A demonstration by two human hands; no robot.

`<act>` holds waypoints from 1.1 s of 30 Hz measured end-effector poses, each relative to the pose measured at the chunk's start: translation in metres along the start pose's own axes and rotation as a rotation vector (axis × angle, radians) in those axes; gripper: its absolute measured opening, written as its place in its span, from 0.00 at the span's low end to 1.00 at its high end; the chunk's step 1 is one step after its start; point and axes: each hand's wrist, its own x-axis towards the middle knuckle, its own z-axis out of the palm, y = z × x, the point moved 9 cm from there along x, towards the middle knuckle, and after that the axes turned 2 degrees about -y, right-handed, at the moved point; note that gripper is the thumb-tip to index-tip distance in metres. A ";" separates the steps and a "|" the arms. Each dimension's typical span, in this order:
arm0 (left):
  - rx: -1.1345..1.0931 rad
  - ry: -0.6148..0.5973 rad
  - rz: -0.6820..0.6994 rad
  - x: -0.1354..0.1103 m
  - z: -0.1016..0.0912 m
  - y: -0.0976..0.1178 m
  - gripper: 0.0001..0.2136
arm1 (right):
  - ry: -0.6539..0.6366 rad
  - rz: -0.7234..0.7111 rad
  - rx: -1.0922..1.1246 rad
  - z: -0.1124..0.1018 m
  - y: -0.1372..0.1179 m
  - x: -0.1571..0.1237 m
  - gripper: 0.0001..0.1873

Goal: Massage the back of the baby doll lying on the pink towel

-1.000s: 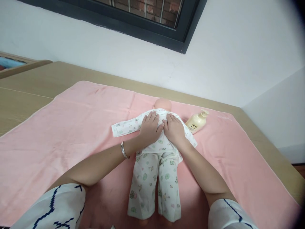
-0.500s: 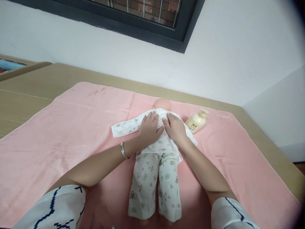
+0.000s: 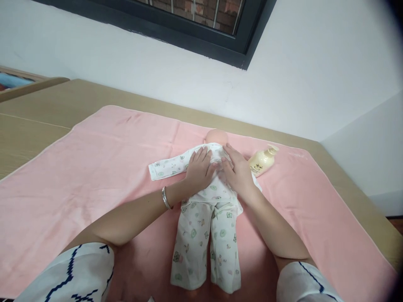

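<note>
A baby doll (image 3: pixel 210 195) in white printed pajamas lies on a pink blanket (image 3: pixel 126 138), its bald head pointing to the far side. No facial features show. My left hand (image 3: pixel 200 170) rests flat on the left of the doll's upper body, fingers outstretched. On the opposite side, near the shoulder, my right hand (image 3: pixel 237 172) lies over the shirt with its thumb apart from the fingers. One pajama sleeve (image 3: pixel 166 167) stretches out to the left; the other is mostly hidden under my right hand and forearm.
A yellow pump bottle (image 3: pixel 262 160) leans on the blanket just right of the doll. Beneath the blanket is a wooden table (image 3: pixel 40 105), with a white wall (image 3: pixel 189 79) and dark window frame (image 3: pixel 245 46) behind. A wooden tray-like edge (image 3: pixel 37 87) stands at far left.
My right hand has shifted slightly outward to the right and turned more onto its edge, its thumb lifting away. My left hand stays on the doll. The view has tilted a little.
</note>
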 end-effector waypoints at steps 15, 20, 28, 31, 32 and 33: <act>-0.122 0.044 0.018 -0.001 0.001 -0.003 0.32 | -0.115 -0.065 -0.079 0.046 0.016 0.007 0.25; -0.132 0.067 0.037 -0.002 0.002 -0.004 0.31 | -0.059 -0.040 -0.059 0.031 0.020 0.009 0.26; -0.116 0.054 -0.026 0.003 0.003 -0.007 0.28 | -0.209 -0.002 -0.186 0.055 0.024 0.011 0.27; -0.101 0.042 -0.041 0.004 0.003 -0.006 0.27 | -0.249 0.006 -0.208 0.063 0.024 0.012 0.27; -0.094 0.032 -0.045 0.004 0.003 -0.005 0.27 | -0.243 0.004 -0.206 0.062 0.023 0.011 0.27; -0.089 0.017 -0.054 0.004 0.003 -0.003 0.27 | -0.229 0.005 -0.201 0.059 0.021 0.011 0.27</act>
